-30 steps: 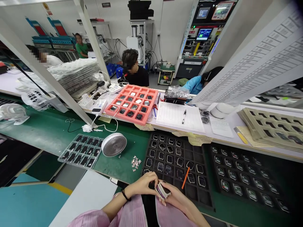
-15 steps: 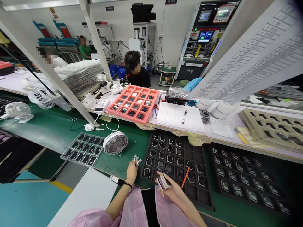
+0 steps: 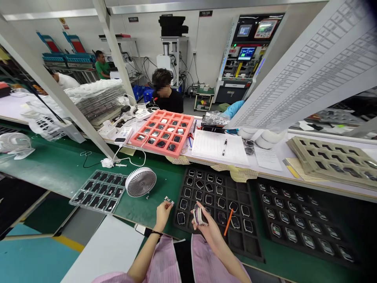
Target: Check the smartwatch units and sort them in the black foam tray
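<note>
My left hand (image 3: 163, 215) reaches forward over the green mat, its fingertips at a small heap of metal pieces (image 3: 168, 201). I cannot tell whether it holds any. My right hand (image 3: 204, 224) is shut on a small stack of watch cases (image 3: 200, 216) with pale and dark edges. That hand sits over the near edge of a black tray of watch frames (image 3: 218, 177). An orange stylus (image 3: 228, 222) lies in this tray, just right of my right hand.
A white desk fan (image 3: 140, 181) and a clear tray of dark parts (image 3: 98, 191) stand left of my hands. Another black tray (image 3: 306, 251) lies right. Beyond, a raised bench holds a coral tray (image 3: 162, 131) and paper forms (image 3: 219, 147), with a seated person (image 3: 166, 98) behind.
My left hand has stayed at the metal pieces, and the heap looks a little smaller than a second ago. My right hand still holds the stack. The view has tilted slightly.
</note>
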Tool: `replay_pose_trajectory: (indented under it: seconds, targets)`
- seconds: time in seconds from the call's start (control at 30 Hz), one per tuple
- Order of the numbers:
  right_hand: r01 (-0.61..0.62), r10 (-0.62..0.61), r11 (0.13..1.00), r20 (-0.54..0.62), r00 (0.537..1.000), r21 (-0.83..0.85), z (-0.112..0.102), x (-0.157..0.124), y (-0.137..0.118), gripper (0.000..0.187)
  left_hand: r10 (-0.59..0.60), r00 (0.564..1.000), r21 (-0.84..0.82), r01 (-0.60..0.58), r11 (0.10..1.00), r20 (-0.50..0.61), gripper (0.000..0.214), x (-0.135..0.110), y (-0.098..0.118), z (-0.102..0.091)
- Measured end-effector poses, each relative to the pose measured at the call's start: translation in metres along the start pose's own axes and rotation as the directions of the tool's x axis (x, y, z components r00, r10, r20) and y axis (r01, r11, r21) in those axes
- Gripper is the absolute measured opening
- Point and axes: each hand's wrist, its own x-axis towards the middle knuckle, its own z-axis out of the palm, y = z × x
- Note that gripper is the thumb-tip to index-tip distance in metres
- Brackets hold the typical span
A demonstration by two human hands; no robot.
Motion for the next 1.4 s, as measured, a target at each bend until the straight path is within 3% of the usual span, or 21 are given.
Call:
replay_pose_trajectory:
  seconds: [0.1, 0.23, 0.33, 0.43, 0.63, 0.8, 0.93, 1.1, 1.27, 1.37, 1.4]
  targets:
    - [0.15, -0.15, 0.989, -0.034, 0.988, 0.006, 0.015, 0.001, -0.001, 0.065, 0.159, 0.987, -0.189, -0.155, 0.97, 0.004, 0.017, -0.013, 0.042, -0.007]
    - [0.253, -0.253, 0.968, -0.045, 0.967, -0.001, 0.028, 0.002, -0.002, 0.066, 0.312, 0.95, -0.401, -0.292, 0.868, -0.015, 0.028, -0.038, 0.094, -0.009]
    - [0.303, -0.305, 0.952, -0.079, 0.949, -0.032, 0.032, 0.002, -0.002, 0.067, 0.322, 0.944, -0.595, -0.298, 0.746, -0.068, 0.03, -0.051, 0.115, -0.008]
    - [0.327, -0.331, 0.944, -0.094, 0.939, -0.05, 0.033, 0.001, 0.0, 0.071, 0.285, 0.954, -0.636, -0.28, 0.72, -0.097, 0.028, -0.057, 0.122, -0.007]
    - [0.324, -0.328, 0.944, -0.093, 0.94, -0.059, 0.035, -0.001, 0.004, 0.073, 0.287, 0.937, -0.53, -0.349, 0.773, -0.198, 0.026, -0.065, 0.126, -0.005]
    - [0.4, -0.419, 0.903, -0.124, 0.899, -0.154, 0.035, -0.002, 0.008, 0.062, 0.265, 0.926, -0.507, -0.369, 0.779, -0.268, 0.029, -0.067, 0.129, 0.004]
    - [0.459, -0.494, 0.859, -0.131, 0.86, -0.229, 0.034, 0.0, 0.009, 0.06, 0.251, 0.937, -0.525, -0.344, 0.778, -0.243, 0.033, -0.065, 0.13, 0.007]
    - [0.473, -0.537, 0.825, -0.169, 0.826, -0.309, 0.027, 0.006, 0.013, 0.064, 0.324, 0.943, -0.556, -0.312, 0.771, -0.08, 0.04, -0.074, 0.125, 0.007]
    - [0.384, -0.469, 0.847, -0.178, 0.865, -0.366, 0.017, 0.012, 0.021, 0.067, 0.353, 0.935, -0.517, -0.281, 0.809, 0.043, 0.04, -0.071, 0.098, 0.01]
    - [0.278, -0.343, 0.905, -0.164, 0.925, -0.322, 0.014, 0.015, 0.022, 0.077, 0.35, 0.927, -0.334, -0.29, 0.897, 0.134, 0.04, -0.05, 0.06, 0.009]
    - [0.245, -0.3, 0.923, -0.155, 0.941, -0.298, 0.013, 0.016, 0.021, 0.081, 0.311, 0.946, -0.185, -0.292, 0.938, 0.087, 0.036, -0.041, 0.044, 0.007]
